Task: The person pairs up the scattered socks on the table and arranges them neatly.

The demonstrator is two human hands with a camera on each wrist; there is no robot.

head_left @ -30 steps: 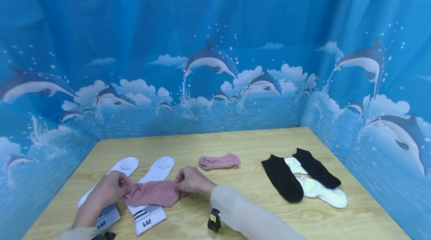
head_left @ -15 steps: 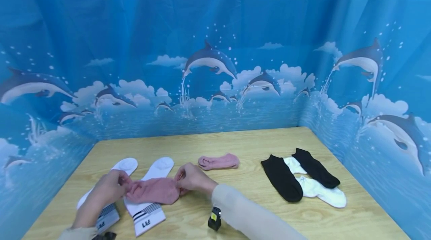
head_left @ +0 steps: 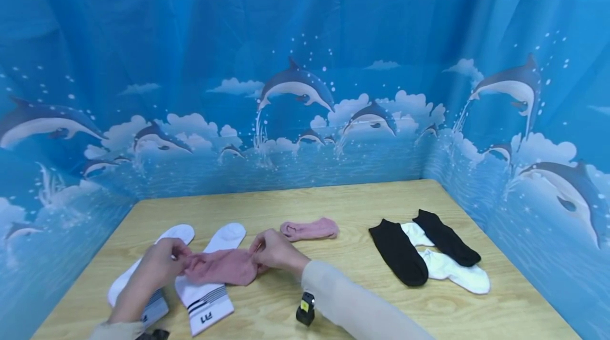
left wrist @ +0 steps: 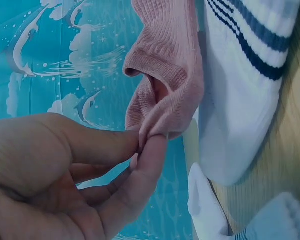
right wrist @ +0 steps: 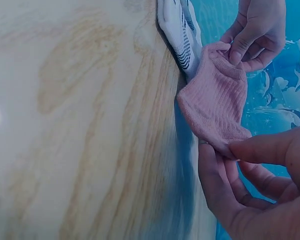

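Observation:
A pink ribbed sock (head_left: 221,267) is stretched sideways between my two hands, above a white striped sock (head_left: 205,297). My left hand (head_left: 164,263) pinches its cuff end between thumb and fingers; in the left wrist view the cuff opening (left wrist: 157,82) gapes a little above the fingertips. At the other end, my right hand (head_left: 276,251) pinches the toe, thumb against fingers, as the right wrist view shows. Behind my right hand a second pink sock (head_left: 310,229) lies on the table. Another white striped sock (head_left: 126,282) lies partly hidden under my left forearm.
Two black socks (head_left: 399,252) and white socks (head_left: 457,272) lie overlapping on the right of the wooden table (head_left: 343,287). A blue curtain (head_left: 305,170) printed with dolphins stands behind the table and along its sides.
Both hands have lifted slightly away from me with the pink sock between them, uncovering more of the white sock's striped part. The other socks stay where they were.

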